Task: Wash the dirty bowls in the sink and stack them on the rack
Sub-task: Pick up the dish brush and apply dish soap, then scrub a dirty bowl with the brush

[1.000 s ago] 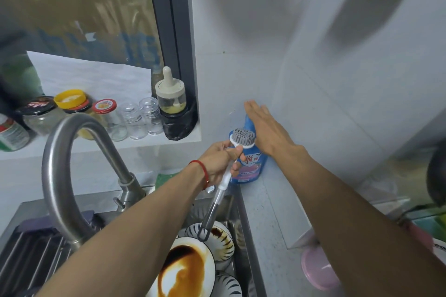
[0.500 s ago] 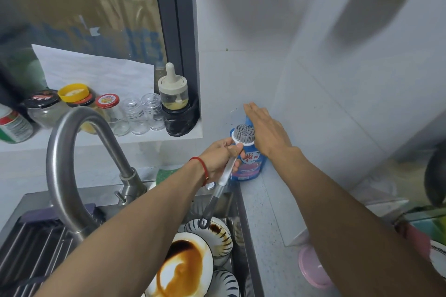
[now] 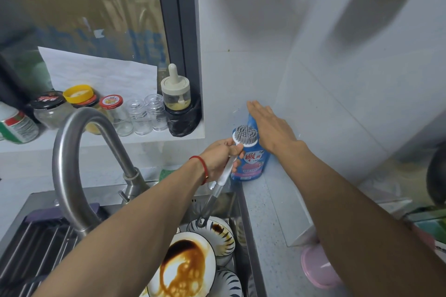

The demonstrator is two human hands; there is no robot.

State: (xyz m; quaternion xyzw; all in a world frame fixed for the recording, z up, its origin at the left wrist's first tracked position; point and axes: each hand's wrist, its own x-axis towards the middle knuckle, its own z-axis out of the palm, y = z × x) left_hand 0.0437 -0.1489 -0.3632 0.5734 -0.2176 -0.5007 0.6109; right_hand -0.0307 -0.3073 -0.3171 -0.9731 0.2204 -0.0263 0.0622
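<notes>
Head view: dirty bowls (image 3: 193, 265) below left hand (image 3: 220, 159) gripping brush (image 3: 245, 135), right hand (image 3: 272, 130) flat on bottle (image 3: 253, 164).

Blue bottle (image 3: 251, 164) with pink label; grey bristles on white-headed brush (image 3: 245, 136); red band (image 3: 202, 168) at wrist; white bowls (image 3: 223, 236) with dark stripes, brown stains on plate (image 3: 183, 270); yellow lid (image 3: 78, 93); red lid (image 3: 111, 101); pink basin (image 3: 318, 270); steel-grey tap (image 3: 79, 152).

Four dirty bowls (image 3: 190, 270) lay in one sink (image 3: 243, 219), under one tap (image 3: 72, 152). On the windowsill (image 3: 101, 140) stood six jars (image 3: 140, 116) and one bottle (image 3: 17, 125). One brush (image 3: 245, 135), one detergent bottle (image 3: 253, 164) and two hands (image 3: 272, 128) showed.
</notes>
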